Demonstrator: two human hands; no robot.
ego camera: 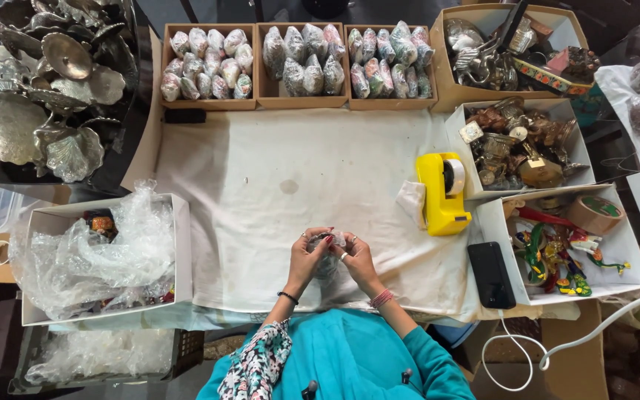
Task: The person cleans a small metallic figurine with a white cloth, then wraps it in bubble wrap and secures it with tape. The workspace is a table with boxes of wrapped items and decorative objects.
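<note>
Fingers (318, 238) of left hand (307, 259) and right hand (357, 258) curled tight around a small plastic-wrapped item (329, 241), wrists bent inward over the white cloth (261, 192).

Packing workshop: boxes of wrapped trinkets (304, 59), yellow tape dispenser (442, 194).

Bright, even overhead light, soft shadows, sharp centre, slight wide-angle bending at edges.

A small plastic-wrapped item (329, 243) is held between both hands — left hand (307, 255), right hand (355, 258) — above the cloth-covered tabletop (290, 178); a yellow tape dispenser (442, 192) sits to their right.
</note>
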